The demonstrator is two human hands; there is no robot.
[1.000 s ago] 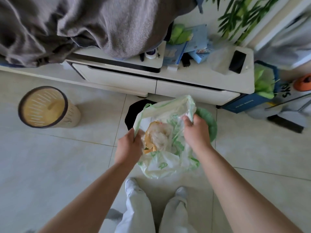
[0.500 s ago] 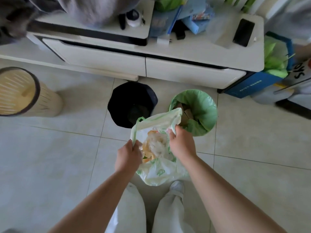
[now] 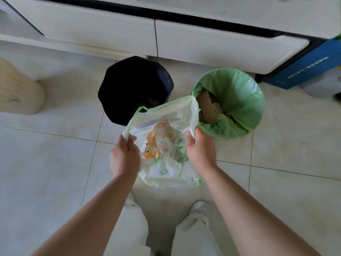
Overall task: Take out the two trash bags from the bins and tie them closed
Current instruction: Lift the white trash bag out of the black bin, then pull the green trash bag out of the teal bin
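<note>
A translucent white trash bag with green print (image 3: 166,172) hangs in front of my legs, out of any bin, its mouth open and food scraps showing inside. My left hand (image 3: 124,158) grips the bag's left rim. My right hand (image 3: 201,151) pinches the right rim. Behind the bag stands a black bin (image 3: 135,85) with no liner visible. To its right a second bin holds a green trash bag (image 3: 241,100) folded over its rim, with cardboard pieces inside.
A white low cabinet with drawers (image 3: 166,32) runs along the back. A beige slatted bin (image 3: 16,95) stands at the far left, a blue box (image 3: 304,71) at the far right. My white shoes (image 3: 201,208) stand on the pale tiled floor (image 3: 46,172).
The view has tilted down and moved closer to the bins. The white bag has come lower and toward me, uncovering the green-lined bin behind it. Both hands keep their hold on the rim.
</note>
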